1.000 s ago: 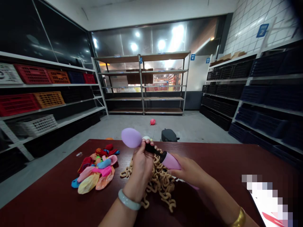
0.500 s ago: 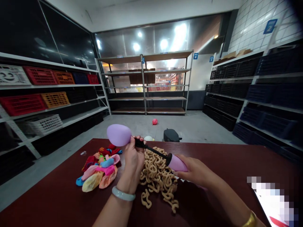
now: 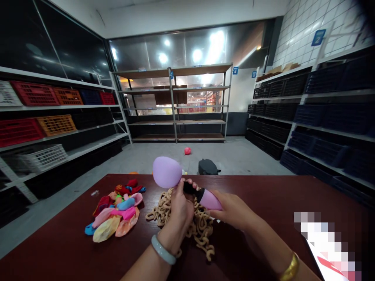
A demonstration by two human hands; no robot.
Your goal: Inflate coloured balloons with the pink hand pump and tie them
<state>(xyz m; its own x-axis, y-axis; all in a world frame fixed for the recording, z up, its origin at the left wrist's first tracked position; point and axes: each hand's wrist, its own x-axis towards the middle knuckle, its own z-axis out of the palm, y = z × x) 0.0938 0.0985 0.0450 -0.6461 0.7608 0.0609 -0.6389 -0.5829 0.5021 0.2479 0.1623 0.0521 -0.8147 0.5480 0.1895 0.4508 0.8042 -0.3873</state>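
Note:
A partly inflated purple balloon (image 3: pixel 167 172) sits on the black end of a hand balloon pump (image 3: pixel 211 200). My left hand (image 3: pixel 182 203) is closed around the balloon's neck and that black end. My right hand (image 3: pixel 234 208) is wrapped around the pump's pinkish-purple body. The two pump parts are close together, with hardly any rod showing between them. Below and behind my hands lies a heap of tan, curled, ring-like pieces (image 3: pixel 204 230), partly hidden by my left hand. To the left is a pile of limp, colourful balloons (image 3: pixel 120 212).
All this is on a dark red-brown table (image 3: pixel 254 242). A bright, pixelated flat object (image 3: pixel 328 249) lies at the right. Beyond the table, a pink ball (image 3: pixel 187 151) and a dark grey bag-like object (image 3: pixel 208 167) rest on the floor. Racks with crates (image 3: pixel 35 93) line both sides.
My hands have come closer together, and the pump's black rod has slid into its body. The balloon has moved right in view and looks a little fuller. The view has shifted slightly.

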